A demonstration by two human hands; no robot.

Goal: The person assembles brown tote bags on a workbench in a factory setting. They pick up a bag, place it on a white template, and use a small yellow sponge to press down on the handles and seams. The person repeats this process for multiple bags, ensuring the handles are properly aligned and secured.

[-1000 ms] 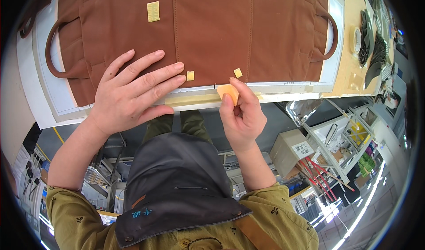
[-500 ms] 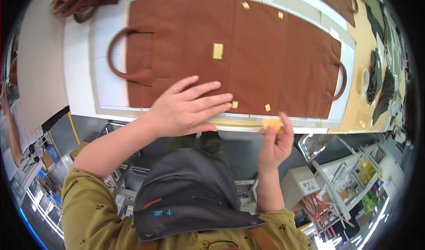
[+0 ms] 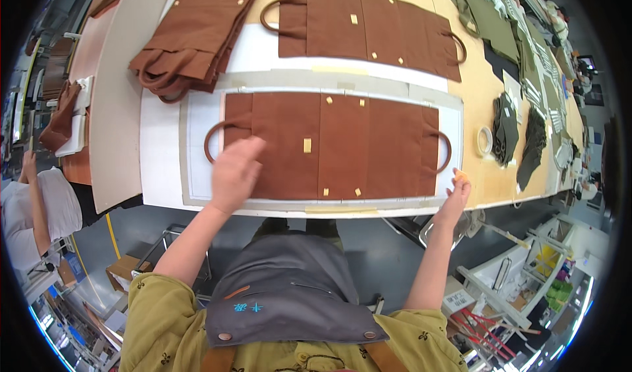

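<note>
A flat brown bag panel lies lengthwise on the white template board, with a looped handle at each end and small yellow tabs stuck on it. Over its left part, beside the left handle, is my left hand, somewhat blurred, fingers apart and nothing visible in them. Beyond the panel's right handle, at the table's front edge, my right hand pinches a small pale-orange piece; its exact kind cannot be made out.
Behind lies a second brown bag panel; stacked brown panels with handles are at the far left. A tape roll and dark fabric pieces lie on the right. Another person's arm shows at the left.
The view has shifted and now takes in more of the table. My left hand has moved left along the panel. My right hand has moved right, past the panel's end, still pinching the orange piece.
</note>
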